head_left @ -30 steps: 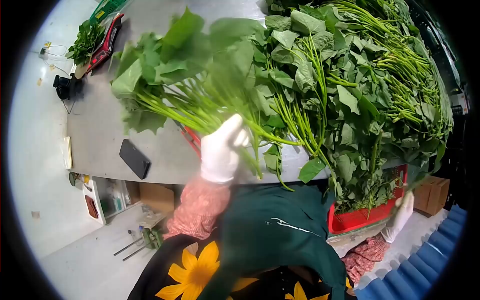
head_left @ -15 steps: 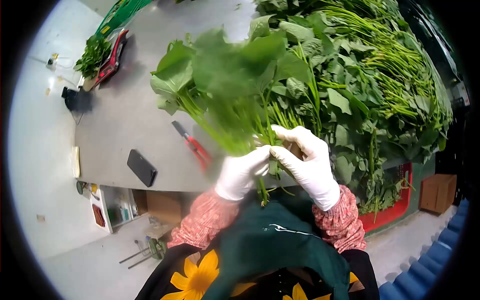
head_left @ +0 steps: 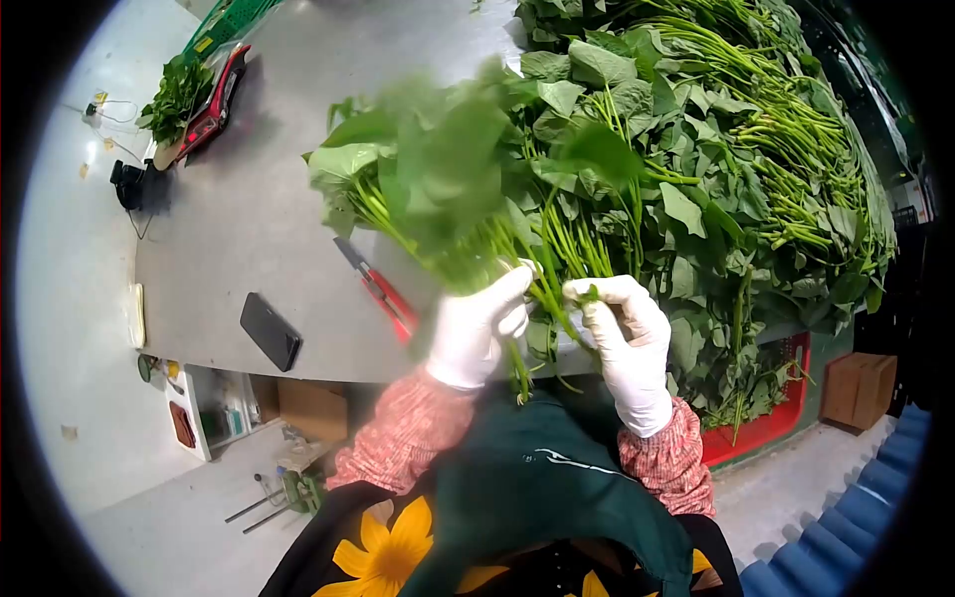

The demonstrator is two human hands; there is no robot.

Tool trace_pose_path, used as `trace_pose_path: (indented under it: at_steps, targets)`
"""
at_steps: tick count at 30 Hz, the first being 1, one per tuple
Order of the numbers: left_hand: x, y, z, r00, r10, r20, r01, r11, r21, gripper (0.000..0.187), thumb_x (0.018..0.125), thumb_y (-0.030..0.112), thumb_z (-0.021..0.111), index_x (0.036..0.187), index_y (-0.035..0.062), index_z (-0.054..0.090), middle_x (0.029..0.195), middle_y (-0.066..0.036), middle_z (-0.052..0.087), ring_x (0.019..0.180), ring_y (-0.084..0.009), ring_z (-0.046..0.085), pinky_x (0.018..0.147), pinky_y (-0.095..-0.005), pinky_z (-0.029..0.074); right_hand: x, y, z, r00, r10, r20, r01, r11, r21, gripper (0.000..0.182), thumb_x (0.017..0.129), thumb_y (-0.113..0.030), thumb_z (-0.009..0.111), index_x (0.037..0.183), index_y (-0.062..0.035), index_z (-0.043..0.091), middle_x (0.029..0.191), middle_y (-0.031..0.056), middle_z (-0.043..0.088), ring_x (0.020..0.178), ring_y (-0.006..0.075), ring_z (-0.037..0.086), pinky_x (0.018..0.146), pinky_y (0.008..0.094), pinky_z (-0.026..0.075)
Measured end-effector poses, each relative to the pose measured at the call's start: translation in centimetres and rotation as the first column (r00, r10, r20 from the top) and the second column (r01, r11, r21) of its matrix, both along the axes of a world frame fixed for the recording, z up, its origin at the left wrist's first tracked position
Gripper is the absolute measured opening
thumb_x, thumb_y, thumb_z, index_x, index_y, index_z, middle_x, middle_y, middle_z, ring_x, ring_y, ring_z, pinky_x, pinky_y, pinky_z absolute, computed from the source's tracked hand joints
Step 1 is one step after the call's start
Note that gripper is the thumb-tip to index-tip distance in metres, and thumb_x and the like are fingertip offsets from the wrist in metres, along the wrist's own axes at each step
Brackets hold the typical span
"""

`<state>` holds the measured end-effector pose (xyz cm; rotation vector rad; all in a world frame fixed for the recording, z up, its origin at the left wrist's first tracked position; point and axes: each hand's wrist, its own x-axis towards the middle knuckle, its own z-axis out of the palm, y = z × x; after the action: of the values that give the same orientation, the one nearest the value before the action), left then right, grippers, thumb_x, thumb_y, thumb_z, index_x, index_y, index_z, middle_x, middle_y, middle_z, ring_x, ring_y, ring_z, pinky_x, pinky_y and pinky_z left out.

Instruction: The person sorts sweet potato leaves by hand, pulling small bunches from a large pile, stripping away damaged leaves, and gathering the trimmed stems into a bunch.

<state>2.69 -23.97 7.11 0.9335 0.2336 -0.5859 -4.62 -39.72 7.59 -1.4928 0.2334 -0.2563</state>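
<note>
My left hand [head_left: 473, 333], in a white glove, is closed around the stems of a bunch of leafy greens [head_left: 438, 164]. The bunch's broad leaves fan out above the fist, partly blurred, and a few stem ends poke out below it. To its right, my gloved right hand [head_left: 632, 348] pinches a small bit of green leaf [head_left: 591, 295] between thumb and forefinger, apart from the bunch. Just behind that hand lie more green stems [head_left: 587, 244] at the edge of a large heap of greens [head_left: 696, 129]. A red-handled cutting tool [head_left: 383, 298] rests left of the bunch.
A black phone [head_left: 271, 331] lies on the grey metal table [head_left: 214, 269]. At the far left, greens sit on a red scale-like device [head_left: 211, 114] near a green crate [head_left: 221, 25]. Below the heap stands a red basket [head_left: 761, 428], with a cardboard box [head_left: 858, 391] beside it.
My right hand has drawn away from the bunch, right and slightly down, with a leaf bit in its fingertips. My left hand keeps its hold. The view has shifted slightly.
</note>
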Motion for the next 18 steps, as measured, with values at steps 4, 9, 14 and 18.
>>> trace_pose_path:
  at_steps: [4,9,14,18]
  targets:
    - [1.0,1.1,-0.5,0.992,0.126,-0.009,-0.125,0.992,0.027,0.006,0.090,0.009,0.066,0.091,0.0056,0.061,0.067,0.003,0.051,0.048,-0.0065,0.042,0.047,-0.0230,0.034,-1.1,-2.3,0.8,0.996,0.088,-0.004,-0.082,0.936,0.342,0.019,0.097,-0.018,0.060,0.101,-0.0001,0.060,0.092,0.0095,0.068,0.064,0.0064,0.055,0.057,0.0204,0.045]
    - [1.5,1.4,0.0,0.979,0.197,-0.054,-0.189,0.973,0.129,0.005,0.090,0.008,0.064,0.091,0.0041,0.061,0.060,0.004,0.048,0.042,-0.0080,0.037,0.043,-0.0250,0.030,-0.6,-6.5,0.9,0.952,-0.234,-0.198,0.224,0.972,-0.071,0.015,0.094,-0.017,0.063,0.093,-0.0015,0.066,0.087,0.0095,0.068,0.062,0.0118,0.058,0.057,0.0231,0.047]
    - [1.1,0.3,1.1,0.993,0.119,-0.013,-0.117,0.989,0.092,0.006,0.090,0.008,0.065,0.093,0.0040,0.061,0.066,0.003,0.052,0.045,-0.0073,0.040,0.046,-0.0249,0.034,-1.1,-1.2,3.2,0.998,0.056,-0.013,-0.039,0.495,-0.868,0.046,0.075,-0.017,0.078,0.119,-0.0099,0.064,0.094,0.0103,0.065,0.074,0.0255,0.067,0.064,0.0328,0.053]
    - [0.6,-0.2,2.0,0.989,0.132,-0.064,-0.127,0.990,0.064,0.013,0.090,0.008,0.065,0.101,0.0018,0.060,0.068,0.002,0.053,0.047,-0.0081,0.041,0.046,-0.0257,0.034,-1.4,-0.5,-0.4,0.989,0.146,-0.008,-0.099,0.626,-0.774,0.038,0.076,-0.005,0.074,0.113,-0.0091,0.066,0.086,0.0116,0.064,0.072,0.0258,0.066,0.062,0.0316,0.052]
